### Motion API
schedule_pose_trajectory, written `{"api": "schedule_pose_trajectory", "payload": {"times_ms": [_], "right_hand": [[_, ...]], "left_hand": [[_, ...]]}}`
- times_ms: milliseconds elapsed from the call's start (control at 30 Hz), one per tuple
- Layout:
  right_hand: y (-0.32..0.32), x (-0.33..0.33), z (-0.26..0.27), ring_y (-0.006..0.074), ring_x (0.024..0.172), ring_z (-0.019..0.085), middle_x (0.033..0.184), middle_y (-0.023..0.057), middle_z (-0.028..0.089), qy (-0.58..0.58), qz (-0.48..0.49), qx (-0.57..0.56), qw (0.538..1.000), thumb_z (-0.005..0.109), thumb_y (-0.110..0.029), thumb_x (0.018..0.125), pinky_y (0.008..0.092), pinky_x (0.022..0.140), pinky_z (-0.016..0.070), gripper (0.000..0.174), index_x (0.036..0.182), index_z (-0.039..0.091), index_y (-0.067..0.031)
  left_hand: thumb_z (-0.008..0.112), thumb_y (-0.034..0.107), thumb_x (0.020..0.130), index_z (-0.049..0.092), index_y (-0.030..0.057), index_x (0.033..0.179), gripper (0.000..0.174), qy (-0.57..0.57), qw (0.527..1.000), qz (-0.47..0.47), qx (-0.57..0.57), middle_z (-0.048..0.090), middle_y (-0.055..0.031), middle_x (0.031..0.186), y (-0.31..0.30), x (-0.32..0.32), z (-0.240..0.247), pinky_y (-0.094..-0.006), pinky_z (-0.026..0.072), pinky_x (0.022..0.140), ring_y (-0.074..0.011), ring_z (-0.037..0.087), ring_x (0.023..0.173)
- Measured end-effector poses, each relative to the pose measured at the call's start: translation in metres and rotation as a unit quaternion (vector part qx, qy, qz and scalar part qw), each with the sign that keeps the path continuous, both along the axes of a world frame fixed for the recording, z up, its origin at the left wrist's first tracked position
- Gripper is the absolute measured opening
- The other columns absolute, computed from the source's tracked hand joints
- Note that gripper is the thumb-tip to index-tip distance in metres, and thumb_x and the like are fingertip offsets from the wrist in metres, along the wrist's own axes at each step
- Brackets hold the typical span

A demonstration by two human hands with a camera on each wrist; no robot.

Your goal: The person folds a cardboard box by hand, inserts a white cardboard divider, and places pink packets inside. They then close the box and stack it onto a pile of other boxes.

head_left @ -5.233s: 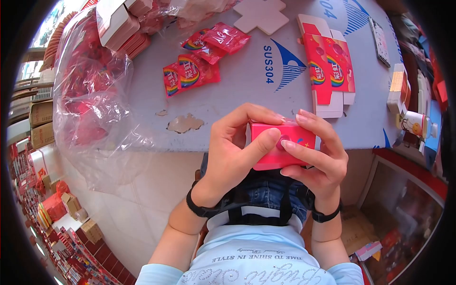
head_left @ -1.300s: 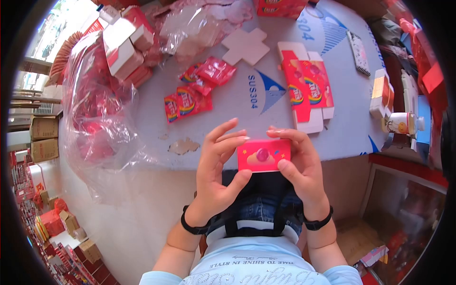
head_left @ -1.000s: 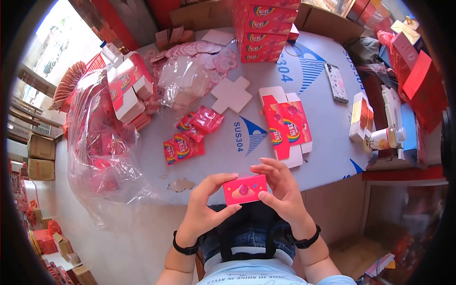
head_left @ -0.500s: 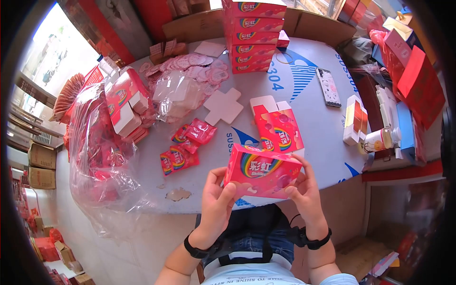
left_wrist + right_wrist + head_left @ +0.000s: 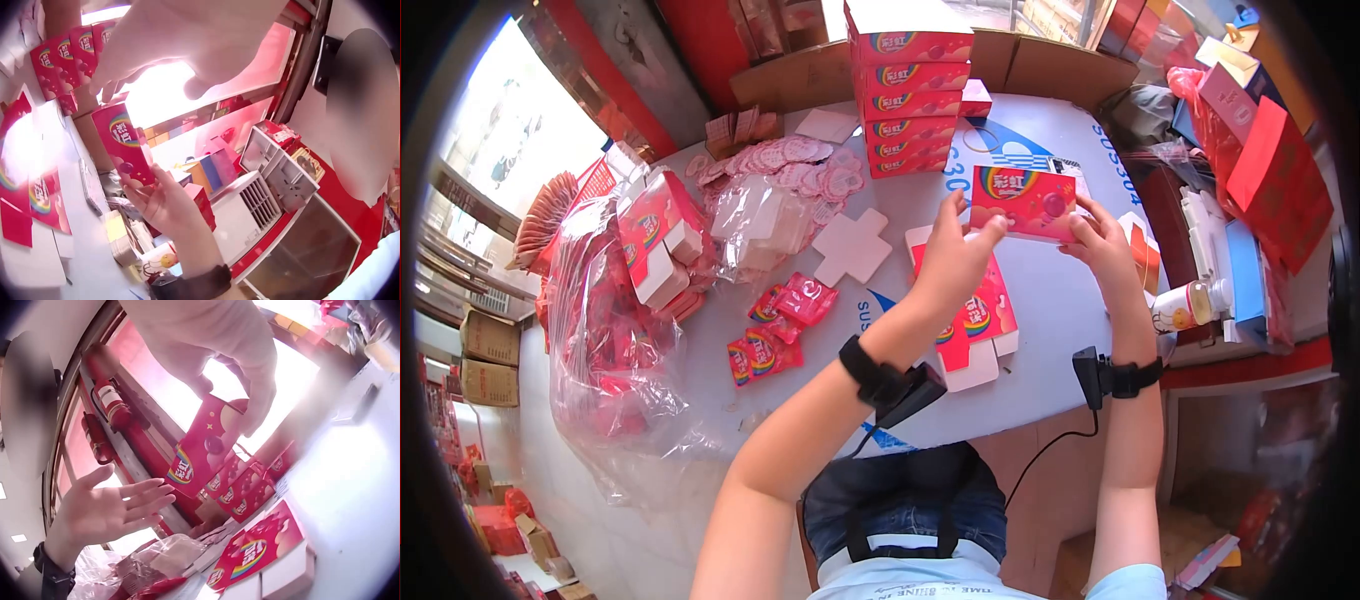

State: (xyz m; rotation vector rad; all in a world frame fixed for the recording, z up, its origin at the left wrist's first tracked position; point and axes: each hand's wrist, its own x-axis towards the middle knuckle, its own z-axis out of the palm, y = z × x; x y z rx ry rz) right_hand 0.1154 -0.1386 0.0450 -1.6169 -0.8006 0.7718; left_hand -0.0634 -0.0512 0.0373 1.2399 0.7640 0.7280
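A red Skittles candy box is raised over the far part of the table, printed side up. My right hand pinches its right end between thumb and fingers; the right wrist view shows the thumb and fingers on either side of the box. My left hand is at the box's left end. In the right wrist view the left hand has its fingers straight and palm spread beside the box. Beneath the arms lies an unfolded red Skittles carton on the table.
A tall stack of Skittles boxes stands at the back. Several red candy packets and a white cross-shaped card lie left of centre. A clear plastic bag hangs over the left edge. A bottle stands on the right.
The box was turned between both hands, then carried forward from the table's near edge toward the stack. The left fingers and thumb have straightened off it. The head view has tilted up.
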Motion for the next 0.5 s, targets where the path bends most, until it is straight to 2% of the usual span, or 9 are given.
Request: {"api": "schedule_pose_trajectory", "payload": {"times_ms": [33,133,200,267,333,400,433,467,500], "right_hand": [[0.005,0.008,-0.001,0.0154,0.086,0.06,0.101,0.0133,0.059,0.014,0.012,-0.001,1.0,0.053,-0.019,0.087,0.0254,0.072,0.0518,0.045,0.126,0.042,0.001],[0.017,0.018,-0.004,0.0152,0.084,0.06,0.101,0.0132,0.059,0.012,0.004,-0.034,0.999,0.053,-0.02,0.088,0.0255,0.071,0.0518,0.045,0.126,0.042,-0.0005],[0.027,0.025,-0.008,0.0154,0.085,0.06,0.101,0.0135,0.059,0.048,0.021,-0.029,0.998,0.053,-0.022,0.088,0.0262,0.072,0.0517,0.044,0.125,0.043,-0.0018],[0.042,0.032,-0.013,0.0168,0.091,0.059,0.107,0.0115,0.056,0.085,0.077,-0.054,0.992,0.053,-0.022,0.089,0.0294,0.073,0.0515,0.043,0.126,0.041,-0.0028],[0.063,0.051,-0.03,0.0165,0.09,0.059,0.106,0.0102,0.057,0.105,0.069,-0.058,0.99,0.052,-0.023,0.089,0.0301,0.072,0.051,0.038,0.122,0.045,-0.0044],[0.086,0.056,-0.029,0.0167,0.082,0.061,0.096,0.0097,0.062,-0.118,0.054,-0.098,0.987,0.055,-0.026,0.087,0.0294,0.071,0.0508,0.033,0.112,0.054,-0.0043],[0.095,0.057,-0.027,0.0185,0.078,0.062,0.091,0.0128,0.063,-0.215,0.049,-0.129,0.967,0.06,-0.02,0.082,0.0301,0.07,0.0503,0.028,0.105,0.057,-0.0035],[0.107,0.057,-0.029,0.0185,0.078,0.062,0.091,0.0128,0.063,-0.213,0.05,-0.129,0.967,0.06,-0.02,0.082,0.0301,0.07,0.0503,0.028,0.105,0.057,-0.0035],[0.121,0.058,-0.032,0.0207,0.077,0.063,0.09,0.014,0.063,-0.318,0.092,-0.15,0.931,0.062,-0.017,0.079,0.0305,0.07,0.0502,0.029,0.105,0.058,-0.0032]], "left_hand": [[0.056,0.027,0.085,0.028,-0.0014,0.132,0.062,-0.002,1.0,-0.003,0.003,0.043,-0.0177,0.125,0.013,0.009,-0.006,-0.0324,0.0408,0.089,-0.0248,0.046,0.114],[0.056,0.027,0.085,0.029,0.0007,0.132,0.06,0.021,0.991,-0.019,-0.131,0.046,-0.0162,0.121,0.038,0.026,-0.027,-0.0321,0.0444,0.08,-0.0208,0.053,0.102],[0.056,0.025,0.087,0.032,0.0055,0.129,0.052,0.017,0.99,-0.018,-0.139,0.052,-0.0133,0.115,0.047,0.029,-0.032,-0.0422,0.0377,0.091,-0.0206,0.05,0.107],[0.055,0.023,0.088,0.034,0.0036,0.127,0.049,0.033,0.99,-0.027,-0.136,0.055,-0.0122,0.111,0.055,0.026,-0.037,-0.0383,0.0413,0.088,-0.019,0.051,0.105],[0.054,0.022,0.088,0.035,0.0007,0.126,0.048,0.001,0.986,-0.001,-0.169,0.054,-0.0122,0.112,0.059,0.021,-0.04,-0.0325,0.0449,0.084,-0.0168,0.054,0.101],[0.054,0.022,0.088,0.035,-0.0003,0.126,0.048,0.031,0.986,-0.006,-0.165,0.054,-0.0119,0.111,0.062,0.01,-0.04,-0.0302,0.0459,0.083,-0.0158,0.055,0.099],[0.054,0.022,0.088,0.035,-0.0013,0.125,0.047,0.059,0.986,-0.011,-0.159,0.054,-0.0115,0.111,0.064,0.005,-0.039,-0.0279,0.0469,0.081,-0.0148,0.055,0.098],[0.054,0.022,0.088,0.035,-0.0013,0.125,0.047,0.061,0.985,-0.009,-0.159,0.054,-0.0115,0.111,0.066,0.001,-0.038,-0.0279,0.0469,0.081,-0.0148,0.055,0.098],[0.054,0.022,0.088,0.035,-0.0009,0.125,0.047,0.056,0.983,-0.014,-0.172,0.054,-0.0111,0.111,0.068,-0.003,-0.038,-0.0286,0.0462,0.082,-0.0147,0.055,0.099]]}}
